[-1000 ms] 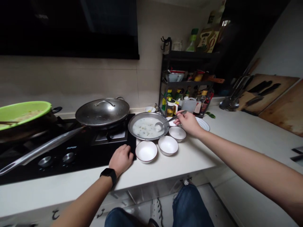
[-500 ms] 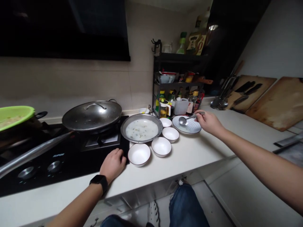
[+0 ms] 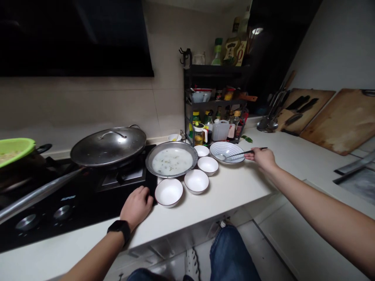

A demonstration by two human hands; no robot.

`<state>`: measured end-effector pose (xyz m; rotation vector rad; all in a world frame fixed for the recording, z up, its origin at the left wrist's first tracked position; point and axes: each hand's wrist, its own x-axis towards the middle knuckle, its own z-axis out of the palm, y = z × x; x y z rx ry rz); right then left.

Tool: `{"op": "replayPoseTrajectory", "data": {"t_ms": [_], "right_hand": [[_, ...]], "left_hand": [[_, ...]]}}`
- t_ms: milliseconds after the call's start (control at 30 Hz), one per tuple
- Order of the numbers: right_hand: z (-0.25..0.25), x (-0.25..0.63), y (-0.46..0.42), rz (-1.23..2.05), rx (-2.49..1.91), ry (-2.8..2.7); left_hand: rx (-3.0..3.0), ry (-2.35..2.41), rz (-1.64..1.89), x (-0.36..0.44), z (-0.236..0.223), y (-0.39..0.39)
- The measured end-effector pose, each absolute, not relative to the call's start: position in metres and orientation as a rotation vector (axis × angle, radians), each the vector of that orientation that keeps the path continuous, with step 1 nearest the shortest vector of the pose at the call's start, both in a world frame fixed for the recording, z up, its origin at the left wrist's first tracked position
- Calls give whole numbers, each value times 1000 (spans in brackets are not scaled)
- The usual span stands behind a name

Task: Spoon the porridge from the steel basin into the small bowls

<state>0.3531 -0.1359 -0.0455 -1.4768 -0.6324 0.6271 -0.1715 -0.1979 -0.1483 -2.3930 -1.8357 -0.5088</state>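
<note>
My right hand pinches the dark handle of a metal spoon, whose bowl lies in a blue-and-white patterned plate. My left hand rests curled on the edge of the black glass hob, holding nothing. Beside it stand several small white bowls, the nearest just to its right. A wide steel dish of milky porridge with green flecks sits between the hob and the bowls. The bowls look bare inside.
A lidded wok sits on the hob, with a green basin on a pot to the left. A black rack of bottles stands behind the dishes. Wooden cutting boards and knives lean at the right of the white counter.
The spoon has moved from the steel dish to the patterned plate, its bowl now lying in the plate. My right hand has moved right along the handle. My left hand has stayed put.
</note>
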Motion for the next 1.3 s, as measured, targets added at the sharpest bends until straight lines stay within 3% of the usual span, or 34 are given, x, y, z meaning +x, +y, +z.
{"op": "replayPoseTrajectory", "data": {"t_ms": [633,867,1067,1200,1300], "right_hand": [[37,301,-123,690,-1401,-892],[8,233,-100,780,-1345,-1189],[-13,189,-135,715,-1163,-1685],[4,213,-158,224,-944,-2263],[17,256,-153,-169,-1123,-2086]], "left_hand": [[-2387,-1819,-546,-169,-149,-199],[-2388,-1809,-579,-170,-151,-198],[-2390,-1812,-563,-170,-151,-198],[-2395,-1820,-538,-170,-150,-198],[-2395,-1827,-526,-171,-151,-198]]}}
